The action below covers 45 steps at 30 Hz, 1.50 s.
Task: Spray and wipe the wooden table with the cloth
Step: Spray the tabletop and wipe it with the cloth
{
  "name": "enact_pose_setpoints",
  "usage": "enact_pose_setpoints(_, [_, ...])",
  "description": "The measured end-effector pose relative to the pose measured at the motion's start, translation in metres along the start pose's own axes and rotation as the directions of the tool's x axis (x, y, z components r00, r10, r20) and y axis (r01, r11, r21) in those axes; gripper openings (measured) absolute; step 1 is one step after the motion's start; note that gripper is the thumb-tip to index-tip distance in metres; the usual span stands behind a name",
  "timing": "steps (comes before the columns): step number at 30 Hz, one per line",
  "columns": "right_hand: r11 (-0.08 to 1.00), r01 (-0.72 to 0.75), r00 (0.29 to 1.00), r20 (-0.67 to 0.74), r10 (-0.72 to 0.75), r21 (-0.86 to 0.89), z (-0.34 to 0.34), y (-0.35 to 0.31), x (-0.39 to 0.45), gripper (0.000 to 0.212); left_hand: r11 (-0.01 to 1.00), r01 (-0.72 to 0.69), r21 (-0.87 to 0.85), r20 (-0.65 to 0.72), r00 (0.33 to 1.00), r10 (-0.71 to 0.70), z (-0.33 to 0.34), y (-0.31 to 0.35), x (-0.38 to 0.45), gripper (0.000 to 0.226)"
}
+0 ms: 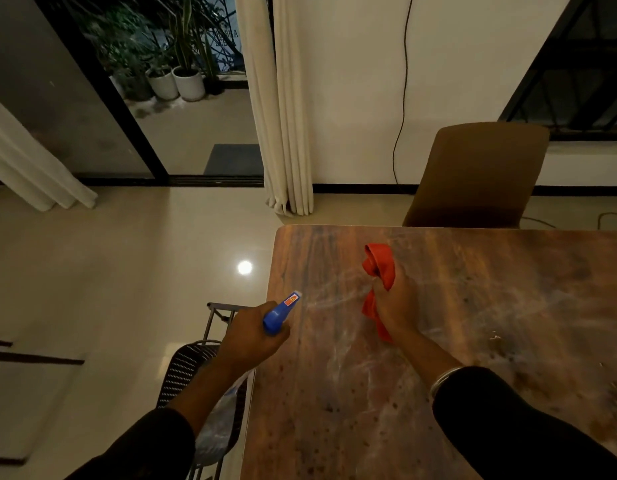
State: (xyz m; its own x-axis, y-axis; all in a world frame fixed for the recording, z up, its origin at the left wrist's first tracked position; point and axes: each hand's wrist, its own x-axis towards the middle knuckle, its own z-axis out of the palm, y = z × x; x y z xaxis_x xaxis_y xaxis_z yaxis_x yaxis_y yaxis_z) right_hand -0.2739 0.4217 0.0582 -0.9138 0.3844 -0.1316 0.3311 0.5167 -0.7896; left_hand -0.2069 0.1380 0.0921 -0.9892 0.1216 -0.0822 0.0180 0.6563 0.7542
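The wooden table (pixel 473 306) fills the right half of the head view, its top streaked and spotted. My left hand (pixel 251 336) grips a blue spray bottle (pixel 281 311) at the table's left edge, nozzle pointing over the wood. A faint mist or wet streak lies on the surface between the nozzle and my right hand. My right hand (pixel 395 304) holds a bunched red cloth (pixel 379 268) above the table near its far left corner. Part of the cloth hangs below my fist.
A brown chair (pixel 480 174) stands at the table's far side. A black mesh chair (pixel 193 368) with a plastic bag on it sits under my left arm. Cream curtains (pixel 283 133) hang by a glass door. Glossy tile floor spreads to the left.
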Motion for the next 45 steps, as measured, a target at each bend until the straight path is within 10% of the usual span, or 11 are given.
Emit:
enact_pose_setpoints(21, [0.921,0.004,0.995,-0.089,-0.042,-0.390,0.019,0.013,0.017,0.068,0.998,0.025,-0.051,0.032,0.999,-0.023,0.004,-0.033,0.028,0.017])
enact_pose_setpoints(26, [0.808,0.135,0.990,0.119,-0.081,-0.573,0.047,0.015,0.009,0.077,0.995,0.008,-0.100,0.029,1.000,-0.006,0.005,-0.039,0.029,0.018])
enact_pose_setpoints(33, [0.542,0.693,0.708,0.592,-0.385,-0.476,0.126,-0.008,-0.029,0.064,0.982,-0.137,-0.130,-0.060,0.990,0.131,-0.007,-0.045,0.057,0.022])
enact_pose_setpoints(37, [0.348,0.748,0.659,0.568,-0.493,-0.566,0.101,-0.007,0.034,0.062,0.970,-0.215,-0.115,-0.083,0.975,0.206,-0.012,-0.050,0.077,0.020])
enact_pose_setpoints(41, [0.577,0.462,0.885,0.394,-0.249,-0.674,0.081,-0.013,0.081,0.065,0.970,-0.218,-0.106,-0.106,0.973,0.207,-0.014,-0.059,0.086,0.021])
enact_pose_setpoints(45, [0.536,0.660,0.750,0.504,-0.428,-0.527,0.161,-0.026,0.011,0.064,0.973,-0.217,-0.075,-0.250,0.949,0.192,-0.016,-0.070,0.091,0.031])
